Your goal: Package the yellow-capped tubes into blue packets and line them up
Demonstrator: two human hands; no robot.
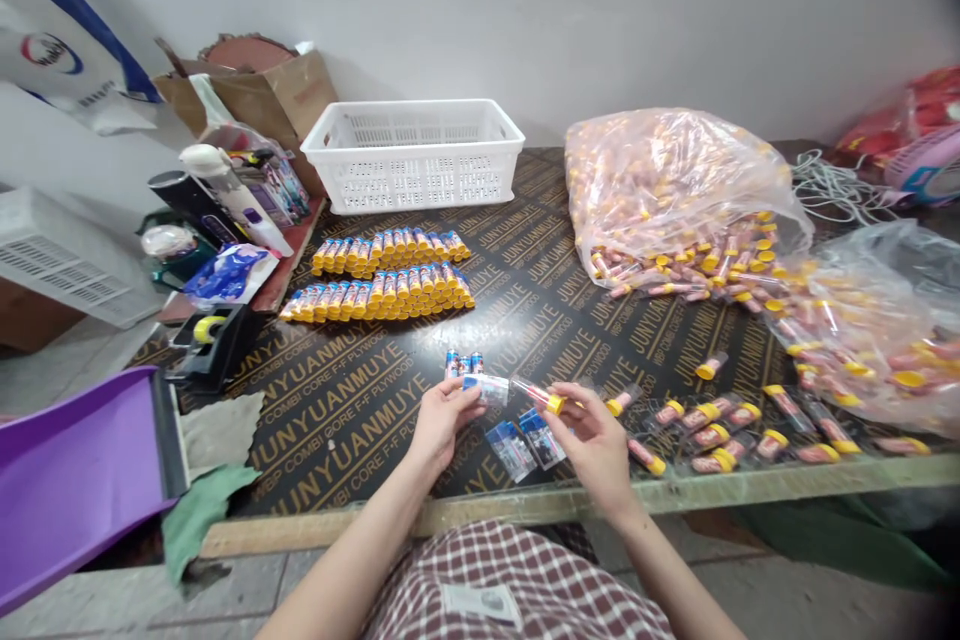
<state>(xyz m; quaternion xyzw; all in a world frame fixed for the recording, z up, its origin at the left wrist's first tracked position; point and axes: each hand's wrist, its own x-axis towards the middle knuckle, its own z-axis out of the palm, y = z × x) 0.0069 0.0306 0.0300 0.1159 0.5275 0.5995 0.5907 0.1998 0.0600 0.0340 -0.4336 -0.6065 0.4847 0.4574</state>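
Note:
My left hand [448, 417] pinches a small clear and blue plastic wrapper [489, 389] above the front of the table. To its right, my right hand [592, 430] holds a clear tube with a yellow cap [541, 397], its clear end pointing at the wrapper. Flat blue-and-clear wrappers [511, 450] lie on the table between my hands. Several blue-wrapped tubes [465, 363] stand just beyond my left hand. Farther back, wrapped tubes with yellow ends [382, 290] are lined up in two rows. Loose yellow-capped tubes [709, 436] lie right of my right hand.
A white basket [420, 178] stands behind the rows. Large clear bags of tubes [667, 180] fill the back right and right. At the left are a tape dispenser [210, 338], bottles [229, 190], a cardboard box [289, 105] and a purple dustpan [82, 470]. The table's front edge [675, 497] is near.

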